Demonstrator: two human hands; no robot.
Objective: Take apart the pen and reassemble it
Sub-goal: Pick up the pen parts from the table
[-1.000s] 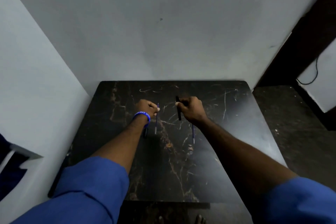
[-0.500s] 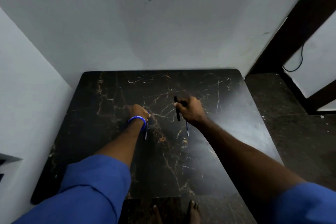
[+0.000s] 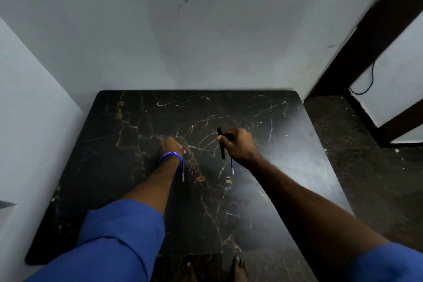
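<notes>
Table: black marble-patterned tabletop (image 3: 142, 167) with tan veins, set against a pale wall.
Right hand: right hand (image 3: 238, 144) curled, thumb and fingers gripping a slim black pen barrel (image 3: 221, 143), held near upright over the table's middle.
Second part, right: thin blue refill (image 3: 232, 166) pokes out below the same fist.
Left hand: left hand (image 3: 170, 145) fingers bunched downward on the surface, blue wristband (image 3: 170, 155); a thin blue-and-clear refill (image 3: 183, 170) lies just beside the wrist. Whether it is pinched, cannot tell.

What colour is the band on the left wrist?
Blue wristband with white lettering, seen in the head view.
</notes>
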